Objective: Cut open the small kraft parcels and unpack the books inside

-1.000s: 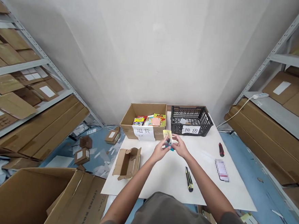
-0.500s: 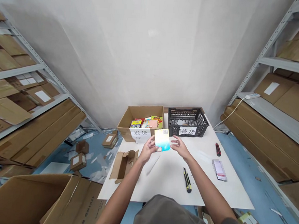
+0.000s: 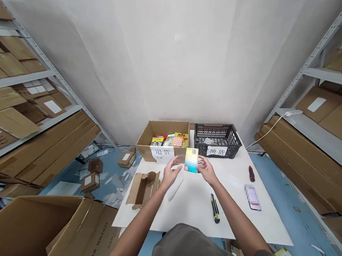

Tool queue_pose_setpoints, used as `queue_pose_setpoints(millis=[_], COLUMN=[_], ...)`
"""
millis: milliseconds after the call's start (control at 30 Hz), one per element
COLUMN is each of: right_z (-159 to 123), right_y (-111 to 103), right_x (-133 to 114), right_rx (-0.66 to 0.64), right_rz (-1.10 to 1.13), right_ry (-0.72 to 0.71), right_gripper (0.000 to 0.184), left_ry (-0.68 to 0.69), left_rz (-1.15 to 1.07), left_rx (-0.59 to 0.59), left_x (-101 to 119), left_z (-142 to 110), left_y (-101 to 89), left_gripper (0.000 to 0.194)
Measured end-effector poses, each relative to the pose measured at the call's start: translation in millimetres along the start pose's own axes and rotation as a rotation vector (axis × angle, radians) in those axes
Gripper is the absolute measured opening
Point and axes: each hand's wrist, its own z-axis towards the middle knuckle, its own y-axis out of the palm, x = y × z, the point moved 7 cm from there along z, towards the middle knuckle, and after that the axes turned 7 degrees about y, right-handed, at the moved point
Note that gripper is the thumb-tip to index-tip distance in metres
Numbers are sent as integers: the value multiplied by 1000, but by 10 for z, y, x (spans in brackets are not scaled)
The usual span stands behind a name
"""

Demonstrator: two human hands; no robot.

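A thin yellow, white and blue book (image 3: 191, 160), its barcode at the top, is held up above the table. Fingers and thumb of my right hand (image 3: 207, 172) grip its right edge. Just left of the book, my left hand (image 3: 171, 173) is apart from it, with thumb and fingers curved and spread. Behind the hands stands a cardboard box (image 3: 146, 151) with several colourful books in it and a paper sign on its front. To its right is a black plastic crate (image 3: 232, 150) with a white sign.
An opened small carton (image 3: 143, 190) lies at the table's left. A yellow-black utility knife (image 3: 215, 209), a red knife (image 3: 251, 173) and a phone (image 3: 253, 198) lie on the right side. A large open box (image 3: 93, 231) stands at the lower left. Shelves flank both sides.
My left hand has let go of the book's left edge. My right hand has taken hold of its right edge, and the book has shifted slightly right and turned.
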Motion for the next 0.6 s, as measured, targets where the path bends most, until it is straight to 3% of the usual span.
queue_pose_setpoints(millis=[133,233,333,400,533,600], right_z=[-179,-230,-107,-2,80,66], right_y=[339,427,154,1,137,219], right_x=[-257,-353,-285,-163,79,141], right_rx=[-49,-68,119,147,-176,-235], right_rz=[-280,-330,-271,-165,139,225], right_ry=[-233,-308,-212,-93,162,228], right_gripper=[53,57,63,71,80,78], left_ry=[55,72,19,-44,-146,-166], left_rz=[-86,-163,-236,-282,-356,-384], left_rx=[-77,-44,-74,-143,-306,-345], left_x=[98,125,97,68,26,3], left_z=[-75,-39,51,102,116,88], left_y=[374,387,223,106,-26,-74], left_gripper=[71,71,83,94,103,104])
